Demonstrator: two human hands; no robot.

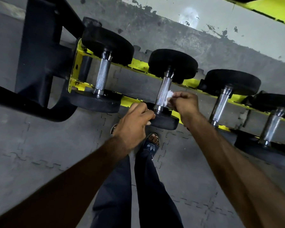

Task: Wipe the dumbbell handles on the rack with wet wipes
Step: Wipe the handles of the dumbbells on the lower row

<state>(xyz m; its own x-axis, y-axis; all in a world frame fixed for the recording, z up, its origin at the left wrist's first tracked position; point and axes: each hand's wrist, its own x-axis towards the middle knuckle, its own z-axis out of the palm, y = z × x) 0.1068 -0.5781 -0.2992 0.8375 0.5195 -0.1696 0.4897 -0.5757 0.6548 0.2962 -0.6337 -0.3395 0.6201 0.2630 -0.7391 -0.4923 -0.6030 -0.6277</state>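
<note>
While the left hand [135, 119] curls its fingers over the near black head [165, 121] of the second dumbbell from the left, steadying it on the yellow rack [138, 63], the right hand [186, 102] pinches a crumpled white wet wipe [169, 96] between thumb and fingertips. It presses the wipe to the right side of that dumbbell's knurled handle [162, 89], low down near the collar. The step in hand looks like the wiping of this second handle, with the wipe touching only one flank of the bar. The next move probably calls for running the wipe along the grip and round its far side, perhaps with the left hand rolling the dumbbell. The first handle [103, 74] lies to the left, and two more handles [220, 102] sit to the right on the same rails.
</note>
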